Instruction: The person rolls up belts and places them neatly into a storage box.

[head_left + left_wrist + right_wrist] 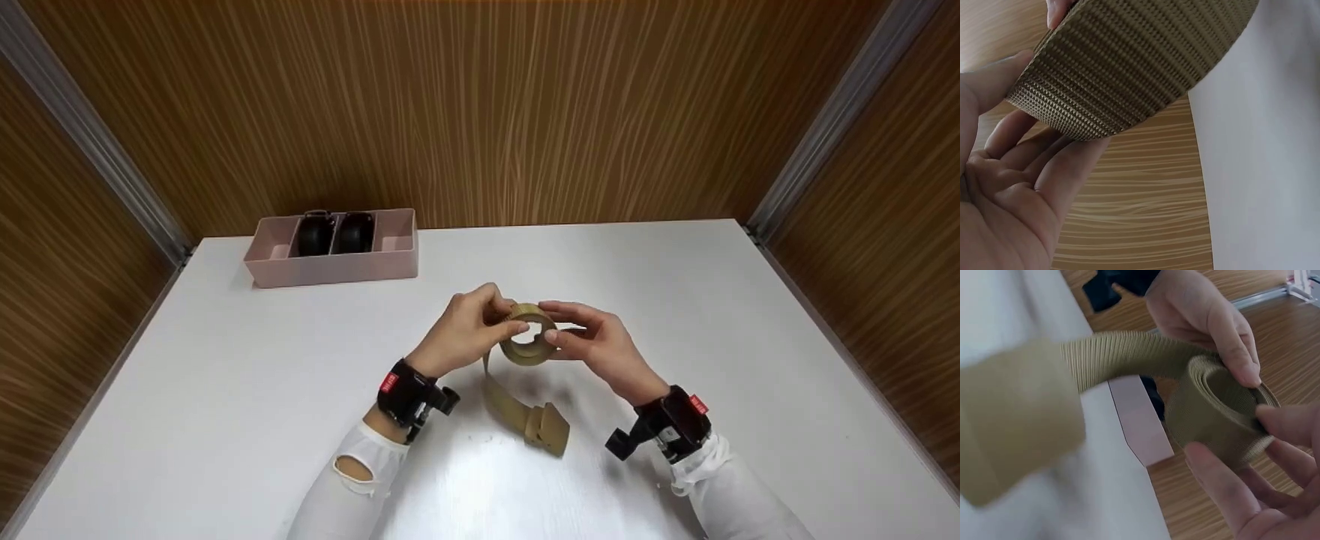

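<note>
A khaki webbing belt (527,358) is wound into a coil with a hollow centre, held up above the white table by both hands. My left hand (472,328) pinches the coil's left side between thumb and fingers. On its right side, my right hand (600,343) grips the coil with the thumb at the inner edge and fingers outside. A loose length hangs from the coil down to a flat buckle (553,430) of the same colour. The right wrist view shows the layered coil (1207,416) and the blurred buckle (1022,422) close up. Ribbed webbing (1129,62) fills the top of the left wrist view.
A pink divided box (337,268) stands at the back left of the white table (187,390). Two black coiled items (355,234) sit in its middle compartments. Wood-grain panels (480,112) enclose the table at the back and both sides.
</note>
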`<state>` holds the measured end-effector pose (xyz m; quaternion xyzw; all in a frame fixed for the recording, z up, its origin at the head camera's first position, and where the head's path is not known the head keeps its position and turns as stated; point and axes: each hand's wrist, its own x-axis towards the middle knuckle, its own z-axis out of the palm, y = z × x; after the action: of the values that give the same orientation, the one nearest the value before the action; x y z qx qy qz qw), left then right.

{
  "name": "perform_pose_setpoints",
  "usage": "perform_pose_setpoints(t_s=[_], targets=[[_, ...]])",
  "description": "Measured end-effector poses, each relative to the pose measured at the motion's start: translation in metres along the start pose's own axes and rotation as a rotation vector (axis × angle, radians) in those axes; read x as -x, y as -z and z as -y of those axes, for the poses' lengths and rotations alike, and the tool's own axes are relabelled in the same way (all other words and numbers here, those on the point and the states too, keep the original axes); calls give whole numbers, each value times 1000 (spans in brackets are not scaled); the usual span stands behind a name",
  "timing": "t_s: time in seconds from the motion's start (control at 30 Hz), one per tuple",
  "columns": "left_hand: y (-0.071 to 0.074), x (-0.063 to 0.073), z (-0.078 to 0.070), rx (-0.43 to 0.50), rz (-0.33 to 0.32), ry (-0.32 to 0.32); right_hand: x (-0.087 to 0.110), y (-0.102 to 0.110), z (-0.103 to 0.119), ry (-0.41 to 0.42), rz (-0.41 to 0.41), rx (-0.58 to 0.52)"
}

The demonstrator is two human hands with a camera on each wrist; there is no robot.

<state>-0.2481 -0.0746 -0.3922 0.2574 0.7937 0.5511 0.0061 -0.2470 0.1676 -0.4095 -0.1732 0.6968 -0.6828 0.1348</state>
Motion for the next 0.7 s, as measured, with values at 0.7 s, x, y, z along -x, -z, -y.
perform_pose_setpoints(t_s=[0.7], targets=[[2,-1,1,28,8,11,0,0,-1,9,-33,2]])
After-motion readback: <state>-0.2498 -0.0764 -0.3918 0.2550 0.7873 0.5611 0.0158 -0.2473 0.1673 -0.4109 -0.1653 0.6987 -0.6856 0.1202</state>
